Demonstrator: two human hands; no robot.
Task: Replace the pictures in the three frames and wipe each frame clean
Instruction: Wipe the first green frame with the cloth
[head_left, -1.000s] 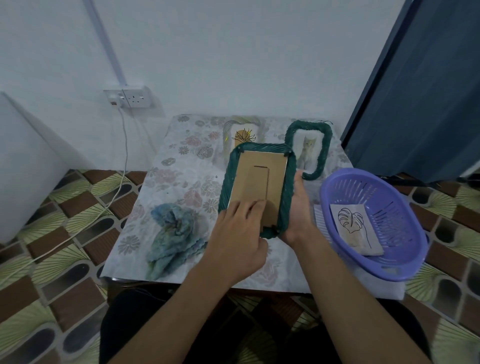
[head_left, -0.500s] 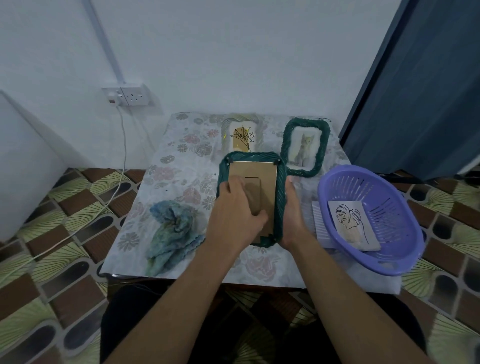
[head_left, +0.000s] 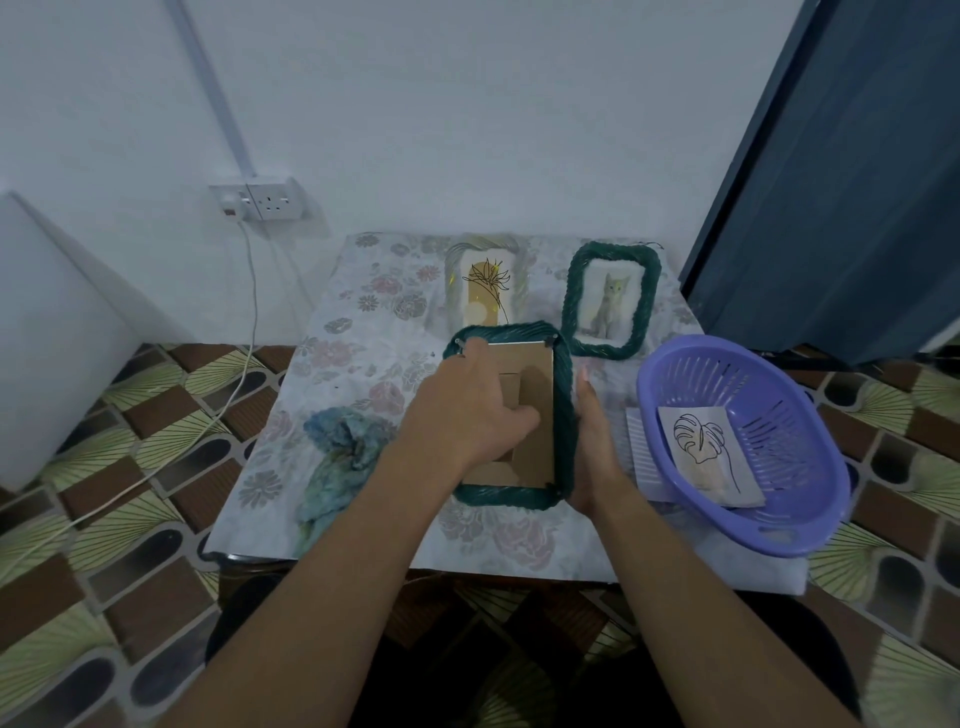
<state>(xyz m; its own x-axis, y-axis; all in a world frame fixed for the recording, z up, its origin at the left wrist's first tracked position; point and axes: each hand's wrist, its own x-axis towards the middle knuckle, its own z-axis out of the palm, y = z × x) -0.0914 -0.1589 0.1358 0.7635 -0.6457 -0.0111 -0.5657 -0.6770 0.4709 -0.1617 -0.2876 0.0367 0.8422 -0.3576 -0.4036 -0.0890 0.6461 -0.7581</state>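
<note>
A green rope-wrapped frame (head_left: 565, 415) lies face down at the middle of the table, its brown cardboard backing (head_left: 535, 441) facing up. My left hand (head_left: 467, 410) rests on the backing, its fingers reaching the small clip at the frame's top-left corner. My right hand (head_left: 592, 441) lies flat against the frame's right edge, fingers straight. Behind stand a pale frame with a plant drawing (head_left: 485, 291) and a second green frame with a cat picture (head_left: 610, 304). A crumpled blue cloth (head_left: 340, 449) lies to the left.
A purple basket (head_left: 779, 509) at the right table edge holds a leaf drawing (head_left: 706, 452) and sits on a white slatted piece (head_left: 641, 452). A wall socket (head_left: 260, 200) with a hanging cable is at the back left. A dark curtain (head_left: 841, 182) hangs on the right.
The face-down frame came down from a tilt to lie flat on the table. My left hand slid from the lower backing up to the top-left corner.
</note>
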